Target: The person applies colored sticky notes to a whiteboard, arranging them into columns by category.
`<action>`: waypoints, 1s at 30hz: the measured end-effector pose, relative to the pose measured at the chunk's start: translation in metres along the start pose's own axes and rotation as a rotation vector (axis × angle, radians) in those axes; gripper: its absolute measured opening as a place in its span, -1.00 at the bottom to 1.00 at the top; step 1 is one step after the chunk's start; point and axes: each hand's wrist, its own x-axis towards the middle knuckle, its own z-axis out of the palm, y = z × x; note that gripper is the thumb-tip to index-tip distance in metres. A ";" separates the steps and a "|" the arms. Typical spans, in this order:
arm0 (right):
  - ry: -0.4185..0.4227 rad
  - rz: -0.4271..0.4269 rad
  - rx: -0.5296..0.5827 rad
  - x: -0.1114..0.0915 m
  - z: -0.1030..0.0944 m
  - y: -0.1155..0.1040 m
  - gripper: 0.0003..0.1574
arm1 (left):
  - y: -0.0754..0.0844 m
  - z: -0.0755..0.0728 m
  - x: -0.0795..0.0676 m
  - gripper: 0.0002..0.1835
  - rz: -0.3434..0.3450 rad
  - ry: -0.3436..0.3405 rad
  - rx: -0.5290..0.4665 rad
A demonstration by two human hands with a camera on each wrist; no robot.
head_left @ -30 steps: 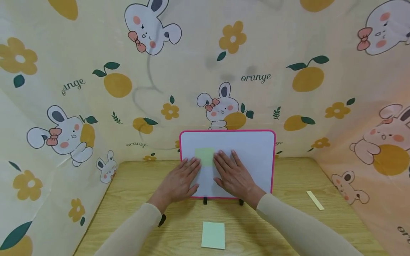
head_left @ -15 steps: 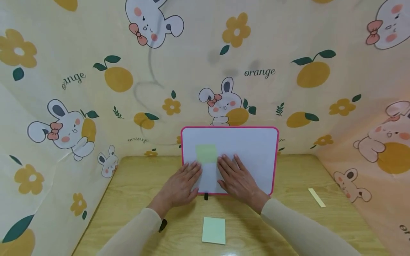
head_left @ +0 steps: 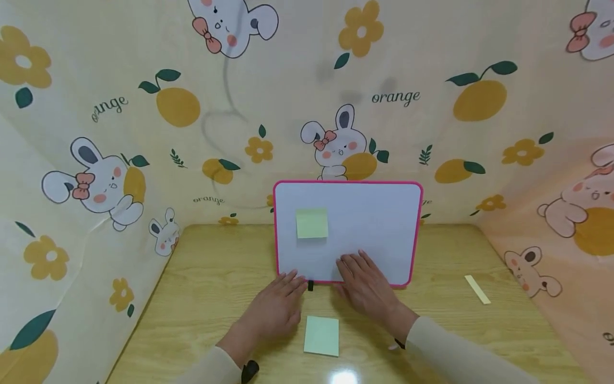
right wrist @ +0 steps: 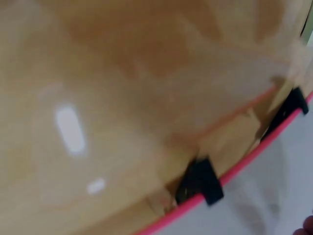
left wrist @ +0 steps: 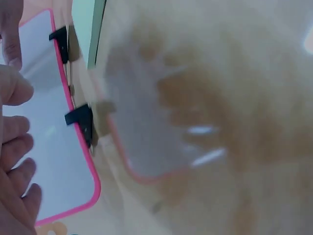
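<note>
At left, rabbit-and-orange fabric (head_left: 158,154) is walling the room, running behind the wood-grain table (head_left: 211,272). Your left hand (head_left: 275,304) is hanging by the whiteboard's (head_left: 374,218) lower-left edge, fingers relaxed, slightly apart. The green sticky note (head_left: 312,224) is sitting on the board's left half; a pad (head_left: 321,336) is lying nearer. Your right hand (head_left: 368,288) is covering the lower middle, fingers close together. Rightward, a pale strip (head_left: 477,289) is lying on the table.
</note>
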 end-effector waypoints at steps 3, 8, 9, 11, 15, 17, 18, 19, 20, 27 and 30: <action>-0.028 0.025 0.037 -0.011 -0.003 -0.009 -0.29 | 0.010 0.005 -0.008 -0.39 -0.013 -0.036 -0.032; -0.107 0.066 0.107 -0.027 -0.010 -0.029 -0.29 | 0.023 0.008 -0.022 -0.33 -0.030 -0.094 -0.129; -0.117 0.066 0.114 -0.030 -0.011 -0.032 -0.28 | 0.025 0.009 -0.025 -0.30 -0.031 -0.110 -0.148; -0.129 0.053 0.125 -0.035 -0.014 -0.040 -0.27 | 0.028 0.011 -0.030 -0.24 -0.022 -0.143 -0.174; -0.178 0.001 0.151 -0.045 -0.020 -0.054 -0.30 | 0.032 0.017 -0.038 -0.07 0.023 -0.181 -0.208; -0.214 -0.017 0.185 -0.048 -0.023 -0.060 -0.30 | 0.032 0.020 -0.040 -0.01 0.042 -0.176 -0.214; -0.233 -0.021 0.202 -0.050 -0.025 -0.064 -0.31 | 0.033 0.021 -0.040 0.01 0.049 -0.170 -0.214; -0.247 -0.023 0.225 -0.051 -0.026 -0.067 -0.31 | 0.033 0.022 -0.040 0.02 0.056 -0.163 -0.213; -0.259 -0.024 0.241 -0.053 -0.027 -0.069 -0.30 | 0.033 0.023 -0.040 0.02 0.060 -0.158 -0.213; -0.211 -0.051 0.264 -0.058 -0.024 -0.078 -0.44 | 0.038 0.022 -0.043 0.01 0.052 -0.151 -0.222; -0.175 -0.072 0.264 -0.058 -0.022 -0.078 -0.50 | 0.040 0.021 -0.045 0.00 0.040 -0.151 -0.228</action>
